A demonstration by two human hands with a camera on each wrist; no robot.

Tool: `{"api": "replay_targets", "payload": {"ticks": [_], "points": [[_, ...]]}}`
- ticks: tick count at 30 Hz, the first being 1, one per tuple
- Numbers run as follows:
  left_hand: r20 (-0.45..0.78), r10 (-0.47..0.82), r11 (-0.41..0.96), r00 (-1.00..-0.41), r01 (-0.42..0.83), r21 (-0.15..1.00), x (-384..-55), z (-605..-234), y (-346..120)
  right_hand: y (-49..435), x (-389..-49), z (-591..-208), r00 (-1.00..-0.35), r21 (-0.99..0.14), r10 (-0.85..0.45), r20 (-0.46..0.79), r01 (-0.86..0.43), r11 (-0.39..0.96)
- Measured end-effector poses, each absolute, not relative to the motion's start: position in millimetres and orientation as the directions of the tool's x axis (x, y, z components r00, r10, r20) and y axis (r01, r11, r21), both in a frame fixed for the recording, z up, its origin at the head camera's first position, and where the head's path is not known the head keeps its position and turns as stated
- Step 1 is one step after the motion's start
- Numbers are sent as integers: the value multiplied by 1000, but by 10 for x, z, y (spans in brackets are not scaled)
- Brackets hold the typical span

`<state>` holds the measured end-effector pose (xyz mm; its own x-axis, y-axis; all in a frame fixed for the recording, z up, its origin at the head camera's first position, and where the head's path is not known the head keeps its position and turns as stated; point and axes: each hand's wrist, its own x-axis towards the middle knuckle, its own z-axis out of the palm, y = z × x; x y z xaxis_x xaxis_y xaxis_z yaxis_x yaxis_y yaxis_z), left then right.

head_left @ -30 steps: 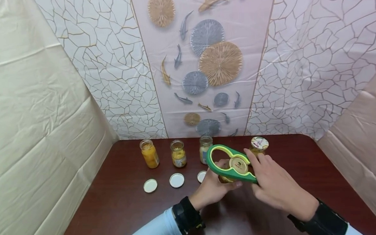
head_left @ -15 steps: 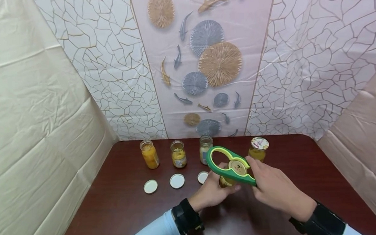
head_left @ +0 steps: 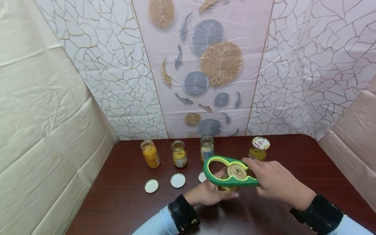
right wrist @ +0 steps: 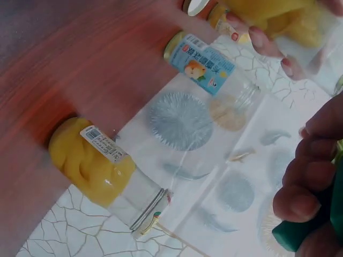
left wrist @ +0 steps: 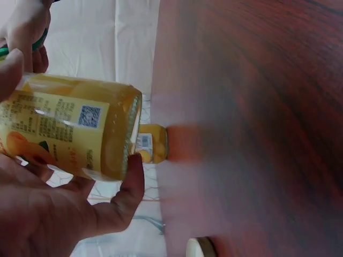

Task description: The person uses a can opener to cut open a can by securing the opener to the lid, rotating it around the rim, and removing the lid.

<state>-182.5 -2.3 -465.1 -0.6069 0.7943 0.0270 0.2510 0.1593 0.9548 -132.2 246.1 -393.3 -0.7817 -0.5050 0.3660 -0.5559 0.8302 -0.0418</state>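
My left hand (head_left: 207, 193) grips a glass jar (left wrist: 69, 126) of yellow fruit, lifted over the table in the left wrist view, with a fingertip at its base. The jar's gold lid (head_left: 237, 171) sits inside the toothed opening of a green jar opener (head_left: 219, 182). The opener's handle ends are squeezed by my right hand (head_left: 278, 181), on the jar's right side. Most of the jar body is hidden under the opener in the head view. In the right wrist view, curled fingers (right wrist: 305, 187) wrap the green handle.
Three lidless jars stand behind to the left: orange fruit (head_left: 151, 156), yellow fruit (head_left: 179, 156) and a pale one (head_left: 206, 151). Loose lids (head_left: 177, 180) lie before them. A lidded jar (head_left: 258, 153) stands behind my right hand. Patterned cloth (head_left: 218, 106) hangs behind the table.
The opener, first slanting down to the right, has swung to nearly level, its round end coming toward me. Both hands still hold on; my left hand has shifted slightly.
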Motion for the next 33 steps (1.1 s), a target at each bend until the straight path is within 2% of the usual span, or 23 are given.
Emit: {"api": "replay_targets", "payload": {"ticks": [3, 9, 12, 17, 24, 28, 33], "points": [[60, 812, 119, -580, 266, 956, -1865, -4675, 2, 2480, -1365, -3939, -775, -47, -518, 362, -570, 820], [33, 782, 133, -623, 217, 967, -1868, -4711, 23, 2505, -1381, -3973, -791, -54, -498, 355, -549, 834], [46, 775, 138, -631, 240, 961, -1871, -4712, 32, 2524, -1394, -3982, -789, -59, -498, 361, -552, 832], [118, 773, 109, -623, 314, 943, -1870, -4720, 57, 2565, -1424, -4033, -752, -55, -511, 416, -582, 811], [60, 776, 176, -628, 307, 935, -1791, -4716, -140, 2720, -1544, -4131, -707, -103, -475, 524, -606, 789], [63, 771, 172, -633, 303, 937, -1707, -4711, -293, 2894, -1596, -4145, -756, -125, -411, 509, -538, 834], [75, 724, 198, -685, 311, 929, -1663, -4683, -406, 3034, -1606, -4191, -821, -155, -339, 459, -450, 879]]}}
